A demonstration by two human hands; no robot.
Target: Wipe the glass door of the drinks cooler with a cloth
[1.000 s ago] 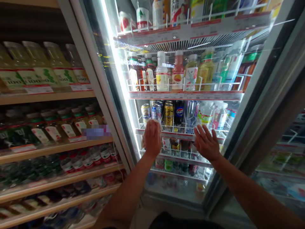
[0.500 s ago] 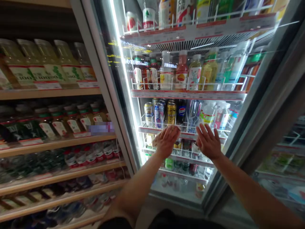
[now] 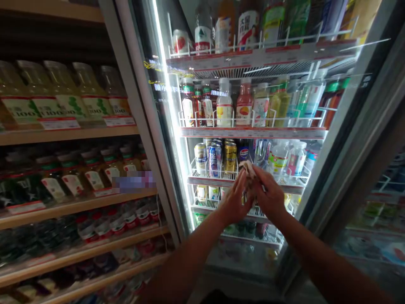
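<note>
Left hand (image 3: 234,205) and right hand (image 3: 271,194) are being held together, a crumpled pale cloth (image 3: 248,168) being gripped between them, in front of a lit, glass-fronted cooler (image 3: 253,133) where cans (image 3: 230,157) and bottles (image 3: 244,105) are being displayed.

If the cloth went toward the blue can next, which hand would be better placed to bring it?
Probably the left hand: it is nearer the blue can, while the right hand is farther over, toward the white-capped bottles. Both hands meet at the cloth, so side likely decides.
</note>
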